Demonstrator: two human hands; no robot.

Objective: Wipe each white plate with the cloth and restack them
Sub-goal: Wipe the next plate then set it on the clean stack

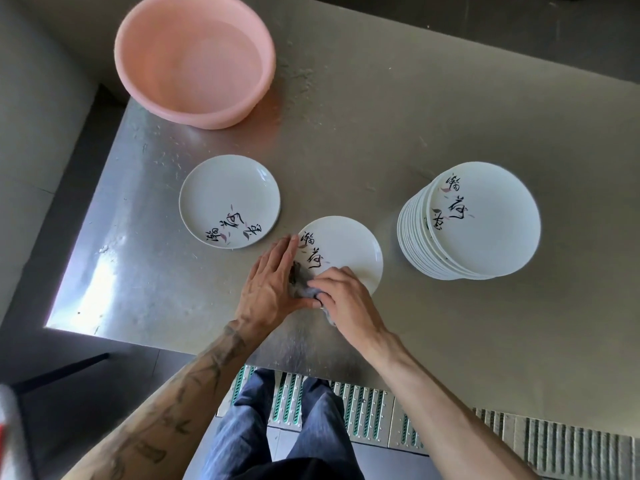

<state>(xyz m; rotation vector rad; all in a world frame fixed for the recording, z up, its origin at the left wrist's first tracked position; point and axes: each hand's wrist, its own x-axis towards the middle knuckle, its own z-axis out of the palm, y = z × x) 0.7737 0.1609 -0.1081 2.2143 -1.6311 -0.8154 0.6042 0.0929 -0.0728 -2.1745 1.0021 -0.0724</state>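
Note:
A white plate (349,247) with black calligraphy lies on the steel table in front of me. My left hand (268,282) lies against its left rim with straight fingers. My right hand (341,294) grips a grey cloth (304,289) on the plate's near edge. A single white plate (225,195) lies flat to the left. A tall stack of white plates (485,220) stands to the right, apart from both hands.
A pink plastic basin (194,57) sits at the table's far left. The steel table (433,126) ends at a left edge and a near edge by my legs. Ribbed floor grating (363,410) lies below the near edge.

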